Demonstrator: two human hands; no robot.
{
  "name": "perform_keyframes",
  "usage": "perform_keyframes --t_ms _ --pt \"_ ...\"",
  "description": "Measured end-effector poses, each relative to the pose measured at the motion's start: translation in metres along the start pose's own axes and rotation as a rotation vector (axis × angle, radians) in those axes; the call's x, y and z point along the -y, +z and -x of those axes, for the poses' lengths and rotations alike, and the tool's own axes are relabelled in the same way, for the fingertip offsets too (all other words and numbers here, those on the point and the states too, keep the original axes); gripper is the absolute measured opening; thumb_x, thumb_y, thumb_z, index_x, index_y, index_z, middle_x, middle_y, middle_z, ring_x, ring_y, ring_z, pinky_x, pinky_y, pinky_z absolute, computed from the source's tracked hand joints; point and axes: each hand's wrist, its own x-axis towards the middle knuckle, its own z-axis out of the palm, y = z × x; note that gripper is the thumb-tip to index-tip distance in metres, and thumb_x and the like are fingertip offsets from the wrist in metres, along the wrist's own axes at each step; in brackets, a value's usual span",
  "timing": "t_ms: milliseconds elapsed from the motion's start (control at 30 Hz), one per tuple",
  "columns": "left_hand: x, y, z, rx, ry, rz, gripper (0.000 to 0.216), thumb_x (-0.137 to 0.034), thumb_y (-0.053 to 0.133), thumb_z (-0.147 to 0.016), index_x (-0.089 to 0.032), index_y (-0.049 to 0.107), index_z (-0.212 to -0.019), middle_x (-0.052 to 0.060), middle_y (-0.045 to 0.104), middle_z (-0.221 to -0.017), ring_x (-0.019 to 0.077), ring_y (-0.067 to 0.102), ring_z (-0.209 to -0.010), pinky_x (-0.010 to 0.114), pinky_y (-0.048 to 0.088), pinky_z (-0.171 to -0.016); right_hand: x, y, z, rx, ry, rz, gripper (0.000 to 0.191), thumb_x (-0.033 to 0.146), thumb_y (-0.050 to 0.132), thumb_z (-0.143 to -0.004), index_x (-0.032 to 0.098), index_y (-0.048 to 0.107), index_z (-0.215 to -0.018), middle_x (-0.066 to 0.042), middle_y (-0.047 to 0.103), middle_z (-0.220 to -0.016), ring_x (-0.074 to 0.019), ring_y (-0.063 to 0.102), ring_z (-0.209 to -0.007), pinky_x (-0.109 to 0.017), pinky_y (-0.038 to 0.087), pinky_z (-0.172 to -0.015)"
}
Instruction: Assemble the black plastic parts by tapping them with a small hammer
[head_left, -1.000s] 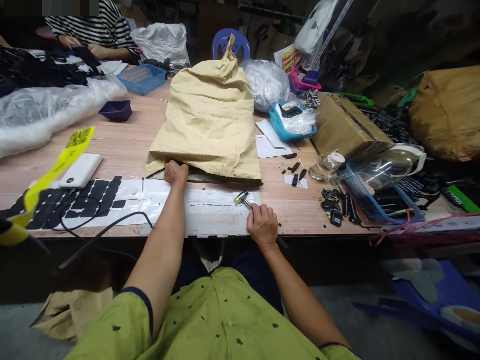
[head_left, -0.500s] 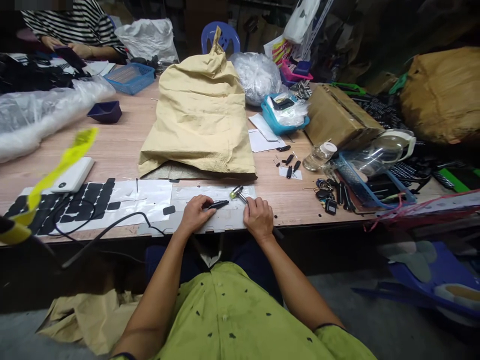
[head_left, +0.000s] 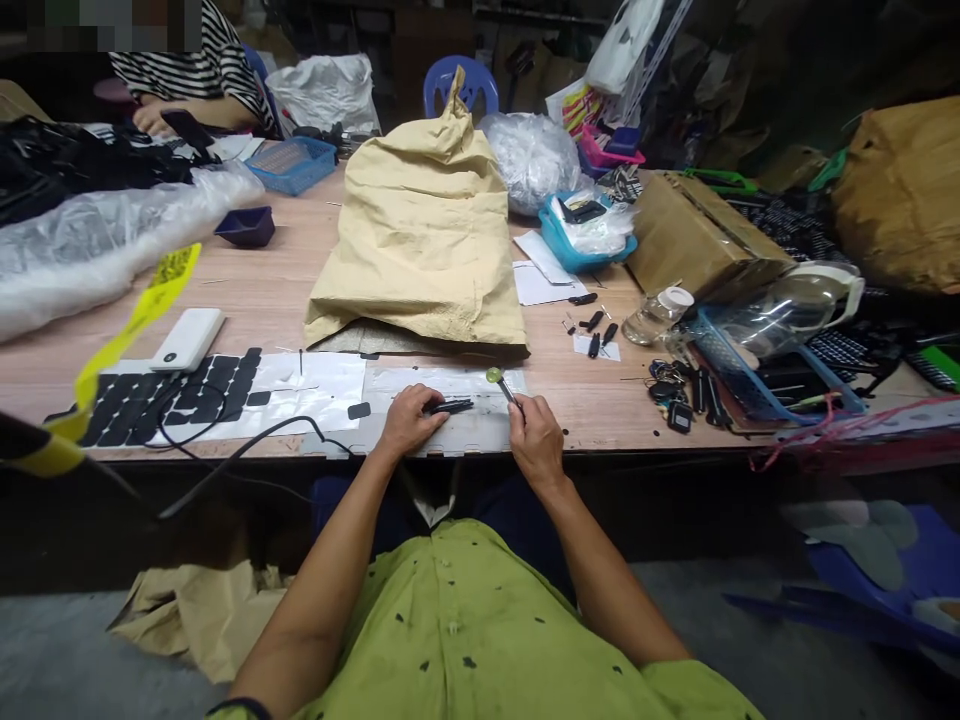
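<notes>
Status: mid-job, I'd judge. Black part (head_left: 454, 406) is held over the pale plate (head_left: 487, 432) at the near edge of the bench (head_left: 277, 290), not released. Hammer (head_left: 505, 388) is in hand too, head clear of the part, beyond and right of its tip. Flat black pads (head_left: 244, 385) sit in rows on white paper (head_left: 326, 380) to the left; small black pieces (head_left: 595, 345) lie loose to the right. Nothing marks either lot as done or left.

Left grip (head_left: 411, 418) closed on the part's left end; right grip (head_left: 537, 432) wrapped round the hammer handle.

Part's long axis runs roughly left-right, free end pointing right. Too small to tell if it touches the plate. Hammer points to the far side, leaning left.
</notes>
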Motion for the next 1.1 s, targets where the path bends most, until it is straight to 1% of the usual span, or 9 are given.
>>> perform_keyframes --t_ms 100,200,367,500,667,767,867,967,1100 --pt "0.000 0.000 0.000 0.001 -0.006 0.011 0.012 -0.024 0.072 -0.078 -0.022 0.071 -0.090 0.003 0.070 -0.089 0.0227 0.062 -0.088 0.037 0.050 -0.084 0.014 -0.004 0.012 0.026 -0.037 -0.164 0.030 0.028 0.038 -0.102 0.020 0.066 -0.105 -0.007 0.065 -0.093 -0.0198 0.061 -0.090 -0.031 0.049 -0.082" --pt "-0.001 -0.001 0.000 -0.004 0.001 0.027 0.012 -0.026 0.071 -0.080 -0.023 0.072 -0.091 0.004 0.071 -0.090 0.0229 0.062 -0.089 0.037 0.050 -0.086 0.024 -0.005 0.022 0.090 -0.053 -0.236 0.030 0.029 0.038 -0.102 0.020 0.067 -0.105 -0.006 0.065 -0.090 -0.0190 0.063 -0.086 -0.031 0.051 -0.081" --pt "0.000 0.000 0.001 -0.012 0.017 0.064 0.012 -0.027 0.071 -0.081 -0.023 0.073 -0.093 0.004 0.071 -0.091 0.0231 0.063 -0.091 0.038 0.050 -0.088 0.027 -0.002 0.028 0.103 -0.078 -0.221 0.030 0.025 0.039 -0.101 0.021 0.068 -0.111 -0.007 0.066 -0.093 -0.0189 0.064 -0.087 -0.030 0.052 -0.081" --pt "0.001 0.002 0.000 -0.021 0.008 0.072 0.013 -0.027 0.071 -0.081 -0.023 0.074 -0.093 0.004 0.071 -0.091 0.0231 0.063 -0.091 0.038 0.051 -0.087 0.026 0.002 0.027 0.136 -0.099 -0.187 0.030 0.025 0.040 -0.100 0.021 0.068 -0.110 -0.007 0.065 -0.092 -0.0188 0.064 -0.086 -0.030 0.053 -0.080" --pt "0.001 0.003 0.000 -0.025 0.013 0.071 0.013 -0.025 0.072 -0.080 -0.023 0.075 -0.093 0.004 0.071 -0.090 0.0228 0.063 -0.091 0.037 0.051 -0.087 0.029 0.001 0.026 0.126 -0.109 -0.206 0.031 0.025 0.039 -0.101 0.020 0.068 -0.110 -0.007 0.065 -0.091 -0.0185 0.064 -0.086 -0.029 0.053 -0.081" --pt "0.001 0.004 0.000 -0.028 0.017 0.074 0.013 -0.024 0.070 -0.081 -0.023 0.075 -0.093 0.004 0.071 -0.089 0.0223 0.064 -0.090 0.037 0.051 -0.086 0.035 0.004 0.027 0.161 -0.138 -0.226 0.031 0.026 0.039 -0.102 0.020 0.068 -0.111 -0.007 0.066 -0.093 -0.0181 0.065 -0.087 -0.029 0.053 -0.081" --pt "0.001 0.004 0.000 -0.029 0.015 0.081 0.012 -0.023 0.069 -0.081 -0.023 0.074 -0.092 0.004 0.070 -0.087 0.0220 0.063 -0.088 0.036 0.051 -0.085 0.038 0.009 0.028 0.189 -0.149 -0.214 0.030 0.025 0.040 -0.101 0.021 0.068 -0.109 -0.006 0.066 -0.090 -0.0181 0.064 -0.084 -0.029 0.053 -0.078" --pt "0.001 0.006 0.000 -0.026 0.010 0.079 0.013 -0.022 0.070 -0.080 -0.023 0.074 -0.092 0.003 0.070 -0.089 0.0222 0.063 -0.090 0.036 0.051 -0.086 0.034 0.009 0.024 0.159 -0.148 -0.187 0.029 0.023 0.040 -0.100 0.021 0.069 -0.107 -0.006 0.066 -0.089 -0.0181 0.063 -0.083 -0.029 0.052 -0.078" --pt "-0.001 0.007 0.000 -0.028 0.003 0.054 0.014 -0.021 0.071 -0.078 -0.022 0.073 -0.092 0.004 0.070 -0.090 0.0231 0.063 -0.092 0.037 0.051 -0.088 0.012 0.002 0.007 0.065 -0.095 -0.043 0.028 0.025 0.042 -0.100 0.020 0.068 -0.108 -0.007 0.065 -0.093 -0.0188 0.062 -0.086 -0.028 0.049 -0.076"
